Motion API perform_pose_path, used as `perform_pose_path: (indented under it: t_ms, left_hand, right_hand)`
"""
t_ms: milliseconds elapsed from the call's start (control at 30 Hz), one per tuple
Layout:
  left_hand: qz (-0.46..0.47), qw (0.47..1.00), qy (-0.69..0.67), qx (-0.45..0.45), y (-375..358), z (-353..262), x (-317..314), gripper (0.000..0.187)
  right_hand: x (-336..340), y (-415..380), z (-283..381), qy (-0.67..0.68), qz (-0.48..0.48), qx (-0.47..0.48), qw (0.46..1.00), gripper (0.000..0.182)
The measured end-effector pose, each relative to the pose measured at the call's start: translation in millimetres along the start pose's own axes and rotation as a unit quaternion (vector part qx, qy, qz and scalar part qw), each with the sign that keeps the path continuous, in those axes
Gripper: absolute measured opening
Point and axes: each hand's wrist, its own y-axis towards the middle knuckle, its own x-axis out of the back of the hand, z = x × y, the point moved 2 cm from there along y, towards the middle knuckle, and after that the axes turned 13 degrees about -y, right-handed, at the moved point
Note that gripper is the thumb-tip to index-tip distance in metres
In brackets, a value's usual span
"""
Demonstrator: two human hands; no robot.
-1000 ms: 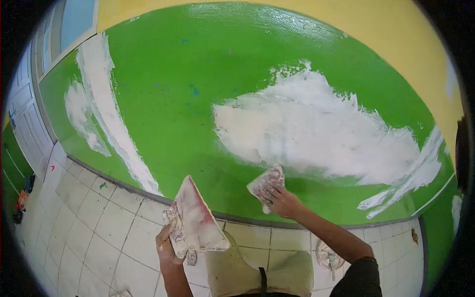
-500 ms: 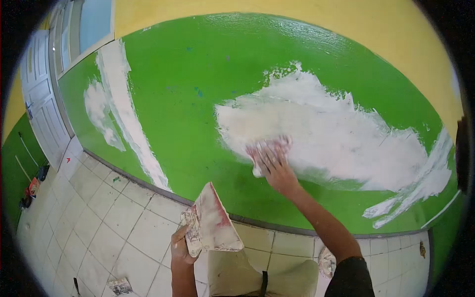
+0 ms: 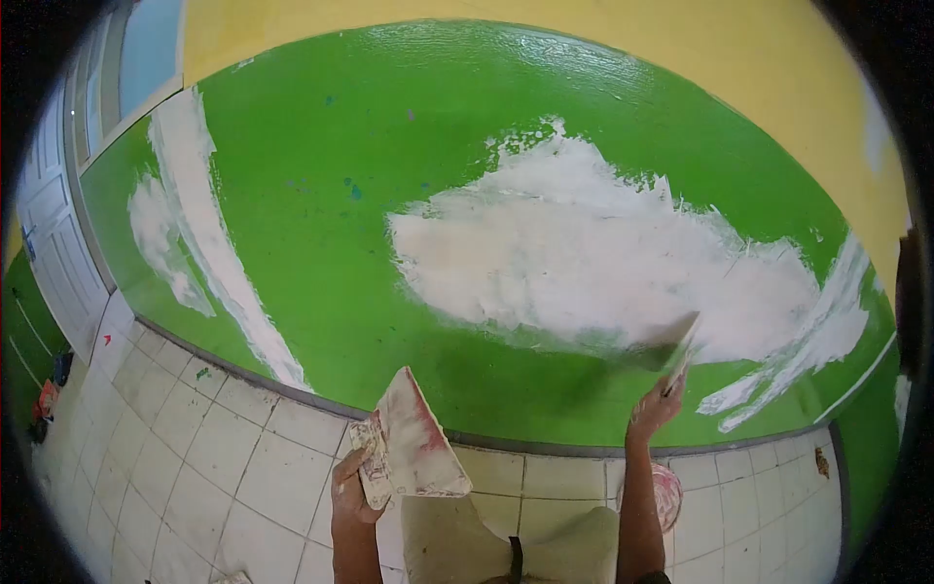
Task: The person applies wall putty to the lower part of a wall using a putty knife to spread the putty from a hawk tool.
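My left hand [image 3: 357,490] is closed around a flat putty spreader [image 3: 420,443], smeared white with a reddish streak and crusted with putty along its handle edge. It is held low, over the floor in front of the wall. My right hand [image 3: 656,409] grips a second putty spreader [image 3: 685,350], turned nearly edge-on, at the lower right border of a large white putty patch [image 3: 574,253]. That patch spreads across the green wall [image 3: 302,224] in uneven, ragged-edged strokes.
A pink-and-white round container [image 3: 666,496] stands on the tiled floor [image 3: 224,438] beside my right forearm. More putty strips [image 3: 209,224] run down the wall at left, others [image 3: 798,341] at right. A white door [image 3: 60,234] is at far left.
My right hand has moved right and down from the patch's lower left part, and its spreader has turned from flat to nearly edge-on. My left hand keeps its hold. The view has shifted slightly.
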Motion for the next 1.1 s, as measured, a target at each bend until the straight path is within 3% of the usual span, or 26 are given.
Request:
perform_pose_path:
  t_ms: [33,100,133,167,233,300,400,467,567,700,767,900,967,1000,1033,1067,1100]
  left_hand:
    - [-0.005,1.0,0.007,-0.003,-1.2,-1.8,-1.3,0.04]
    - [-0.05,0.997,0.019,-0.055,-1.7,1.1,-14.1,0.04]
    - [-0.098,0.989,0.03,-0.106,-2.0,0.4,-17.3,0.041]
    - [-0.1,0.989,0.032,-0.109,-4.6,-4.3,-13.6,0.041]
    - [-0.074,0.991,0.027,-0.107,-11.4,-20.5,-2.7,0.041]
    - [-0.071,0.99,0.033,-0.119,-16.3,-32.0,-2.9,0.041]
    - [-0.067,0.987,0.046,-0.141,-15.2,-42.5,-8.2,0.042]
    - [-0.046,0.989,0.026,-0.139,-7.9,-45.6,-22.5,0.042]
    - [0.006,0.992,0.039,-0.121,8.8,-38.6,-65.2,0.041]
    - [0.116,0.984,0.099,-0.092,31.7,-48.1,-105.8,0.038]
    - [0.126,0.983,0.105,-0.082,41.2,-54.5,-132.6,0.038]
    - [0.199,0.974,0.102,-0.036,52.8,-60.1,-161.4,0.036]
    - [0.181,0.978,0.093,-0.045,51.5,-57.6,-167.5,0.035]
    - [0.161,0.982,0.079,-0.052,52.1,-56.0,-170.3,0.035]
    - [0.164,0.982,0.081,-0.049,51.9,-55.8,-170.0,0.035]
    - [0.166,0.98,0.095,-0.048,51.5,-57.1,-167.3,0.036]
    - [0.17,0.978,0.109,-0.047,51.9,-56.1,-166.5,0.037]
  right_hand:
    - [-8.3,-1.6,4.7,0.081,0.017,-0.204,0.976,0.034]
    - [-65.4,-21.4,2.7,-0.106,0.032,-0.055,0.992,0.041]
    - [-84.6,-36.1,19.7,-0.081,-0.023,0.017,0.996,0.04]
    - [-92.9,-53.4,83.2,-0.057,-0.077,0.087,0.992,0.04]
    - [-113.6,-81.8,148.5,-0.074,-0.033,0.182,0.98,0.046]
    - [-131.0,-120.7,183.4,-0.022,0.06,0.223,0.973,0.048]
    - [-153.1,-167.0,206.3,0.051,0.11,0.257,0.959,0.058]
    - [-147.1,-190.4,208.2,0.056,0.177,0.322,0.928,0.061]
    - [-133.6,-201.1,178.4,0.094,0.201,0.379,0.898,0.06]
    - [-72.7,-104.5,188.2,0.121,0.034,0.362,0.924,0.056]
    - [-69.4,-65.3,192.5,0.069,0.01,0.305,0.95,0.049]
    - [-132.6,-77.8,196.0,0.054,0.025,0.341,0.938,0.046]
    - [-154.5,-131.3,195.8,0.05,0.092,0.359,0.927,0.049]
    - [-164.8,-162.4,181.9,0.184,0.252,0.263,0.913,0.05]
    - [-164.5,-190.4,164.4,0.306,0.399,0.154,0.851,0.05]
    - [-139.7,-196.9,154.4,0.176,0.347,0.288,0.875,0.05]
    - [-114.8,-192.0,148.8,0.038,0.282,0.41,0.866,0.049]
